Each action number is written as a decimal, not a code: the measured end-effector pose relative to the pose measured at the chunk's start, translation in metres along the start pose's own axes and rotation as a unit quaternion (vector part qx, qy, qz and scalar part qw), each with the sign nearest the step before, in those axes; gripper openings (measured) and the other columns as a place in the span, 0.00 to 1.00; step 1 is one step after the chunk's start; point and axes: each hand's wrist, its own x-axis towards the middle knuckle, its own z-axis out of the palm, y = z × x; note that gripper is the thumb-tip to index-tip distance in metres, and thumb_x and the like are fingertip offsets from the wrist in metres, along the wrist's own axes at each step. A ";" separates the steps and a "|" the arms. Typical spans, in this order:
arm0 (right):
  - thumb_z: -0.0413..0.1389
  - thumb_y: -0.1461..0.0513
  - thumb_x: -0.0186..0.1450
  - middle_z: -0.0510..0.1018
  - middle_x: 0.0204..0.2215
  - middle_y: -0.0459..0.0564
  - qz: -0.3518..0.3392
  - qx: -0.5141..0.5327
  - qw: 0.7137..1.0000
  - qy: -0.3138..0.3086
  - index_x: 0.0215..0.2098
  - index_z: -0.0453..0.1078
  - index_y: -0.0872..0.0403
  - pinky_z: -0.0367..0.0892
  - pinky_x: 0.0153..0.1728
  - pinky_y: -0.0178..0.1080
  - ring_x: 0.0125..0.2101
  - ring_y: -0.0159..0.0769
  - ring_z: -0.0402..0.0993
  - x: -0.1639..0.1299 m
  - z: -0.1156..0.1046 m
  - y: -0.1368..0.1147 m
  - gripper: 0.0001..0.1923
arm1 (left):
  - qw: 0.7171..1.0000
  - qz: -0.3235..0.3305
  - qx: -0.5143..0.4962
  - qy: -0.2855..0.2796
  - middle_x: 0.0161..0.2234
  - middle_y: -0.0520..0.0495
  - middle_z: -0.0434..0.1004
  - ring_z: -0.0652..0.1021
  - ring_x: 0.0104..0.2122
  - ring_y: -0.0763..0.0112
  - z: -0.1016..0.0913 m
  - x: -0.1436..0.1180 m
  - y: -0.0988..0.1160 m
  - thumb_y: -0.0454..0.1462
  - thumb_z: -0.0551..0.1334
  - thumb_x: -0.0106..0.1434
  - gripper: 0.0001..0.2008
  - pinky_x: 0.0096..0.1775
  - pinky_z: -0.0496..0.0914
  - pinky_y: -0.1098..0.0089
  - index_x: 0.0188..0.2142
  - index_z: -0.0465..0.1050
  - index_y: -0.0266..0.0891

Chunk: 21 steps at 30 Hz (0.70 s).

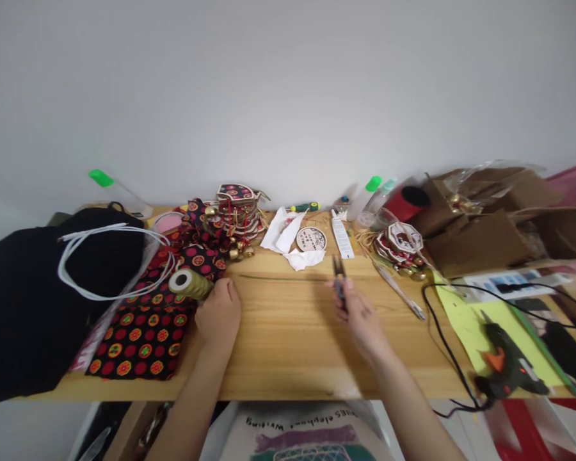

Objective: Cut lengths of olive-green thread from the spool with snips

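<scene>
My left hand is closed around the end of a spool of olive-green cord, which tips to the left over a patterned cloth. In my right hand is a small pair of pliers, jaws pointing away from me. A thin length of olive cord runs across the tabletop between the hands, its right end reaching my right fingers. Whether the fingers pinch it cannot be made out. Beyond the hands lie a round printed wooden disc and crumpled white paper.
Stacked patterned pieces with bells stand at the back left, near coiled white cable and a black bag. To the right are tweezers, a hot glue gun with black cord, and cardboard boxes. A glue tube lies behind.
</scene>
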 end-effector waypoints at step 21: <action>0.39 0.53 0.69 0.55 0.10 0.35 0.374 0.097 0.884 -0.262 0.28 0.55 0.53 0.36 0.11 0.26 0.09 0.20 0.45 0.010 0.128 -0.002 0.17 | 0.998 0.035 -0.037 -0.044 0.28 0.45 0.77 0.76 0.27 0.65 0.000 0.001 -0.008 0.40 0.43 0.67 0.17 0.23 0.56 0.71 0.40 0.70 0.40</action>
